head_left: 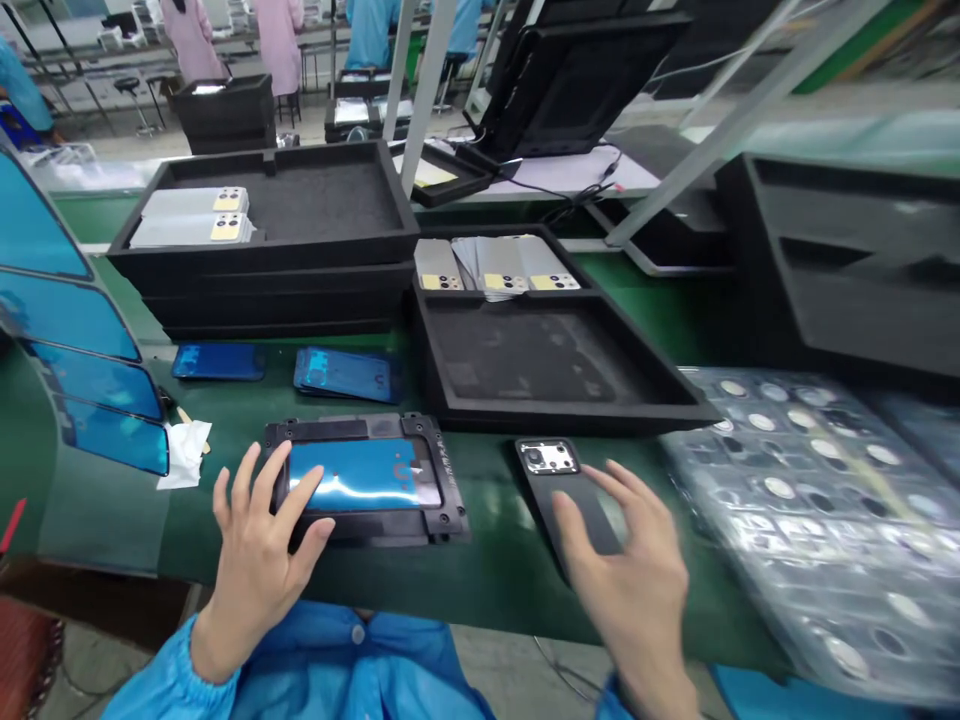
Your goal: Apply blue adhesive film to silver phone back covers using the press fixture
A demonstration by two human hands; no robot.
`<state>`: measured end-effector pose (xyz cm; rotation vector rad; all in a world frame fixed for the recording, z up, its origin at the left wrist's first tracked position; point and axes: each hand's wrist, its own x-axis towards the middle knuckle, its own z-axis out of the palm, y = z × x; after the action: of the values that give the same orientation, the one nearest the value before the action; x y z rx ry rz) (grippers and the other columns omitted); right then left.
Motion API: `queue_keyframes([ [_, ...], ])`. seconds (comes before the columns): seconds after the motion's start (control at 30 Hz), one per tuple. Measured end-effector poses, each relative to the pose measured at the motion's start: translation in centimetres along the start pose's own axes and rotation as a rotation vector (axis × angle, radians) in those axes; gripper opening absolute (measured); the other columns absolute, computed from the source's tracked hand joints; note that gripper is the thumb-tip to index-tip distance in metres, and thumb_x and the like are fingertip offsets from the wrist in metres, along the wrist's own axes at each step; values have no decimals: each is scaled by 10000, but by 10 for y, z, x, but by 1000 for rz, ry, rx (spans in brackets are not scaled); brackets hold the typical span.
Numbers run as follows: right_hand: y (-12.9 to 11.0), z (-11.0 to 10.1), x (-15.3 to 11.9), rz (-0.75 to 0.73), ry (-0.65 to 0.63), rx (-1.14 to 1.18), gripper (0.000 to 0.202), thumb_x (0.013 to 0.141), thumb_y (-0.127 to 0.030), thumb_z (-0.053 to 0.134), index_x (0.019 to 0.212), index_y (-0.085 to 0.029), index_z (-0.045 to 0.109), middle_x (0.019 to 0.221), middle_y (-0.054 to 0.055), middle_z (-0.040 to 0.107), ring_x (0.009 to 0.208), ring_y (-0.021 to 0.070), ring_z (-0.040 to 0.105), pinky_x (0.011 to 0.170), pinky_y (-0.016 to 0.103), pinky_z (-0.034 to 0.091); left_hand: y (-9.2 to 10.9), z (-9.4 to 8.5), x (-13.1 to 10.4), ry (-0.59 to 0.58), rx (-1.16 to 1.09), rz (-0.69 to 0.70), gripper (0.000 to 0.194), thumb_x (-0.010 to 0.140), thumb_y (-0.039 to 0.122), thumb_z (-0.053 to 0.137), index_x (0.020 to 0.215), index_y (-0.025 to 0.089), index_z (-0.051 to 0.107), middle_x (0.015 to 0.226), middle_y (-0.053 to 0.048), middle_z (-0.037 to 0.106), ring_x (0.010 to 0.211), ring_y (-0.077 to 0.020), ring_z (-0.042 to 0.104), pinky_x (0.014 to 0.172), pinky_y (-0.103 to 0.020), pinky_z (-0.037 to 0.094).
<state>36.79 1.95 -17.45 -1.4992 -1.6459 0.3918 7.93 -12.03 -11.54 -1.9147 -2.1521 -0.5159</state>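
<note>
My left hand (259,545) lies with fingers spread over the left side of a black fixture (360,528). In that fixture sits a phone-sized panel covered by glossy blue film (375,475), and my fingertips reach its left end. On the green bench to the right lies a dark phone back cover (544,500) with a camera cutout at its top. Around it my right hand (630,570) reaches, thumb and fingers apart on either side. The right hand is slightly blurred, and whether it touches the cover I cannot tell.
Black foam trays (262,255) stand stacked behind, holding silver phone covers. Another black tray (517,360) sits behind the dark cover. Blue-filmed panels (349,375) lie behind the fixture; blue sheets (112,430) hang at left. Clear plastic blister trays (817,530) occupy the right.
</note>
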Motion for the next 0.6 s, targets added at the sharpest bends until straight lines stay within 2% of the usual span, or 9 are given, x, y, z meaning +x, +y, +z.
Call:
queue_keyframes([
  [0.1,39,-3,0,92,-119,-121,768,857,-725,513,1321,-115,564,1462,268,492,1412,477,414,1141,682,327,4,2,7,-24,-11,29,385,1004,379,508,1324,243,672,1505,-169,537,1451,-400,373,1183,-593,175],
  [0.2,57,1,-6,128,-223,-140,863,797,-808,506,1301,-111,572,1410,271,533,1381,480,453,1128,660,356,5,3,11,-11,-15,44,356,991,361,539,1291,249,694,1498,-172,548,1446,-405,391,1185,-603,175],
  [0.3,60,6,-11,156,-245,-143,812,782,-797,536,1260,-145,608,1405,244,540,1348,458,489,1108,623,396,2,3,12,13,-13,59,341,979,341,563,1278,254,701,1489,-177,556,1434,-418,412,1181,-633,178],
  [0.43,60,8,-7,189,-220,-143,781,770,-776,567,1225,-145,635,1375,238,564,1320,449,518,1100,618,411,-2,6,10,-16,-16,82,372,977,349,569,1325,265,668,1505,-187,538,1439,-444,404,1164,-695,194],
  [0.53,53,-2,-1,204,-190,-129,760,742,-789,587,1167,-163,659,1317,216,612,1266,443,567,1089,635,426,-4,6,8,-15,-52,77,399,970,351,588,1353,255,642,1528,-206,501,1469,-463,351,1162,-737,162],
  [0.6,39,-15,-1,206,-148,-83,726,749,-766,619,1185,-186,655,1342,192,610,1279,433,567,1101,639,426,-2,2,5,-6,-143,63,431,965,348,606,1389,273,606,1545,-194,476,1492,-446,319,1179,-730,143],
])
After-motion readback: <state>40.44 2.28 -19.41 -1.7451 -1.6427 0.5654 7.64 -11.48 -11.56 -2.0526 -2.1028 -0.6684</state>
